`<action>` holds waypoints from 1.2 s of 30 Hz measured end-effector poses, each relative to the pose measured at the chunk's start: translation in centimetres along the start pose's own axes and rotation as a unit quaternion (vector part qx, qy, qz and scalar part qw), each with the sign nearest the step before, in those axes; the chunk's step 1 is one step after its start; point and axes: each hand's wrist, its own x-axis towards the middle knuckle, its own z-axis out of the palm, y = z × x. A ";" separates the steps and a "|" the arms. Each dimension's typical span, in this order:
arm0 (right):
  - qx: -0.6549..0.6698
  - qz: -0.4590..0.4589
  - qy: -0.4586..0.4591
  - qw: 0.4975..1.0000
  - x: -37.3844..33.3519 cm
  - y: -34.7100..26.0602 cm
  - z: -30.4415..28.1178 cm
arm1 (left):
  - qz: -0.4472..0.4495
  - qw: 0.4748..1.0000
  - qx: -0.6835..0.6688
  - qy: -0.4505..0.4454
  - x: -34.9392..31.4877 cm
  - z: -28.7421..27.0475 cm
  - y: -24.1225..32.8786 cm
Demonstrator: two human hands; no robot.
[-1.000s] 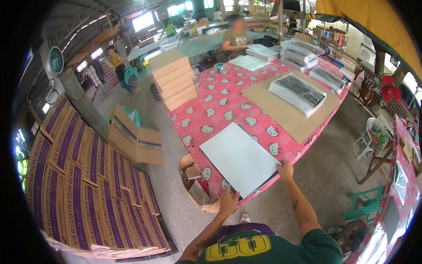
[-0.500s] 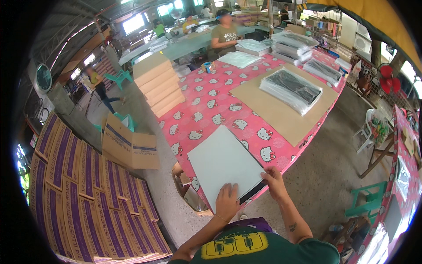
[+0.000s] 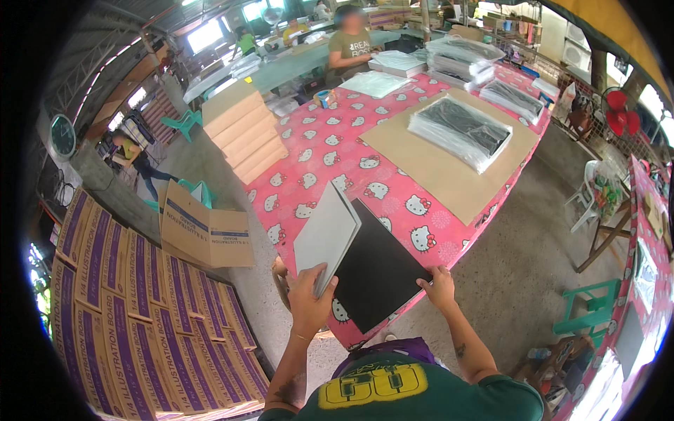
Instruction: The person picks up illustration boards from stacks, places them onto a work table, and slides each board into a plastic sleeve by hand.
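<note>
My left hand (image 3: 312,298) grips a stack of pale grey-white boards (image 3: 321,235) by its near edge, tilted up off the table with its right side raised. Beside it, on the pink tablecloth, lies a black board (image 3: 382,270); whether it is one sheet or several I cannot tell. At its right corner my right hand (image 3: 440,288) is closed, thumb on top and fingers along the edge.
Brown paper-wrapped packs (image 3: 246,130) are stacked at the table's left edge. Plastic-sleeved black sheets (image 3: 463,130) sit on a brown board (image 3: 456,189). Cartons (image 3: 140,323) are piled at lower left. A co-worker (image 3: 349,45) is at the far side.
The white boards, which lay over the black board, have been lifted and shifted left by my left hand, uncovering the black surface. My right hand stays near the same corner.
</note>
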 end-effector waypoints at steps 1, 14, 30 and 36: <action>0.009 0.000 0.002 1.000 0.0 0.2 0.1 | -0.001 1.000 -0.003 0.006 0.1 -0.1 -0.2; 0.060 0.040 -0.082 0.994 2.4 1.5 -0.5 | -0.068 0.993 -0.097 0.029 0.1 -3.0 -2.1; 0.453 -0.133 0.324 0.820 10.1 -11.5 -20.6 | -0.065 0.973 -0.221 0.025 2.2 -6.8 -2.4; 0.627 -0.021 0.314 0.713 10.1 -7.9 -18.5 | -0.068 0.975 -0.207 0.032 2.3 -6.7 -2.4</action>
